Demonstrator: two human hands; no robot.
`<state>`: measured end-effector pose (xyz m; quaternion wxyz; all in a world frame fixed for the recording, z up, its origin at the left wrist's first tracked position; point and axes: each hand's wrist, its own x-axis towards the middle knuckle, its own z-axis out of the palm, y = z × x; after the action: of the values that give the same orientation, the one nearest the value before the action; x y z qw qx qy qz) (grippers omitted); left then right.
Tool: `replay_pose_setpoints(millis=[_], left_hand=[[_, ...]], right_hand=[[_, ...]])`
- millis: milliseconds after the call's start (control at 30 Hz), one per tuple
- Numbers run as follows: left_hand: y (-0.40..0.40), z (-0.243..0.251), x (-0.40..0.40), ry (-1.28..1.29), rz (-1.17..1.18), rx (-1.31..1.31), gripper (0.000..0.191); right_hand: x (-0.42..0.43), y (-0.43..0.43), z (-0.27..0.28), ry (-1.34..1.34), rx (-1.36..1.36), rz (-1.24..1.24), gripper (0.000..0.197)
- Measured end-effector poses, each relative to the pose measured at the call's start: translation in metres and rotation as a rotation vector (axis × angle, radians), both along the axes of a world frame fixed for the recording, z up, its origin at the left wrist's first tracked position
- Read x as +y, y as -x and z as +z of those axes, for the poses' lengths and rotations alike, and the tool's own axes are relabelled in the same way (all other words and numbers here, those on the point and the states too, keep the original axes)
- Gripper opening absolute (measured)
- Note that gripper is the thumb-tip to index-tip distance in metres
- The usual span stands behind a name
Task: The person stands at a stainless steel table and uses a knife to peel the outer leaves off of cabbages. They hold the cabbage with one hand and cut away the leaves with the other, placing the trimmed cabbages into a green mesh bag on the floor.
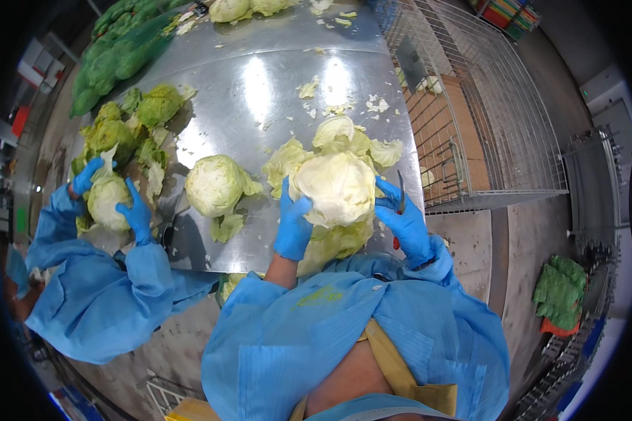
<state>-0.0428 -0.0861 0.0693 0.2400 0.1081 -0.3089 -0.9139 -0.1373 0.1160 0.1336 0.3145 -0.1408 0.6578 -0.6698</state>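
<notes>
A pale cabbage head [337, 184], stripped of outer leaves, is held just above the table before me. My left hand [295, 226], in a blue glove, grips its left side with the thumb on the front. On the other side my right hand [408, 226], also gloved, has its fingertips against the cabbage. That same hand holds a small knife [401, 184], blade pointing away from me and red handle end showing below the palm. Loose outer leaves [284, 163] lie behind and around the cabbage. To the left, a second cabbage [216, 185] rests on the table.
A co-worker's gloved hands [137, 210] hold another cabbage [108, 202] at left, beside trimmed leaves [152, 163]. Green net sacks [116, 60] lie at the steel table's [216, 116] far left. A wire cage [484, 116] with cardboard stands against its right side.
</notes>
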Motion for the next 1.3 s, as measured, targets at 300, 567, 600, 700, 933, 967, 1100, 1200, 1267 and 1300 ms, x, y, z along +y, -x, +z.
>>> replay_pose_setpoints(millis=[300, 567, 600, 700, 933, 967, 1100, 1200, 1267, 1300], left_hand=[[-0.001, 0.015, 0.024, 0.329, -0.332, -0.122, 0.091], [-0.094, 0.016, 0.000, 1.583, -0.200, -0.599, 0.114], [-0.109, 0.009, 0.009, 1.611, -0.215, -0.746, 0.116], [-0.120, -0.035, 0.047, 1.551, -0.164, -1.026, 0.123], [-0.025, -0.069, 0.088, 1.302, 0.087, -1.354, 0.123], [-0.013, -0.074, 0.087, 1.264, 0.086, -1.350, 0.122], [0.031, -0.105, 0.086, 1.306, 0.196, -1.411, 0.118], [0.050, -0.118, 0.093, 1.330, 0.318, -1.501, 0.112], [0.061, -0.118, 0.095, 1.329, 0.362, -1.498, 0.102], [0.059, -0.123, 0.093, 1.378, 0.376, -1.465, 0.100]], right_hand=[[0.031, -0.004, 0.003, 0.062, -0.244, 0.033, 0.073], [0.101, -0.013, 0.030, 0.544, -0.544, -0.330, 0.067], [0.112, 0.005, 0.032, 0.523, -0.407, -0.344, 0.067], [0.172, 0.090, 0.016, 0.504, -0.119, -0.350, 0.058], [0.238, 0.206, 0.046, 0.385, 0.005, -0.671, 0.050], [0.269, 0.226, 0.024, 0.236, 0.166, -0.659, 0.049], [0.290, 0.320, 0.010, 0.044, -0.089, -0.578, 0.038], [0.298, 0.381, -0.019, -0.284, -0.062, -0.433, 0.040], [0.291, 0.411, -0.054, -0.333, -0.111, -0.335, 0.057], [0.297, 0.433, -0.095, -0.303, -0.107, -0.224, 0.061]])
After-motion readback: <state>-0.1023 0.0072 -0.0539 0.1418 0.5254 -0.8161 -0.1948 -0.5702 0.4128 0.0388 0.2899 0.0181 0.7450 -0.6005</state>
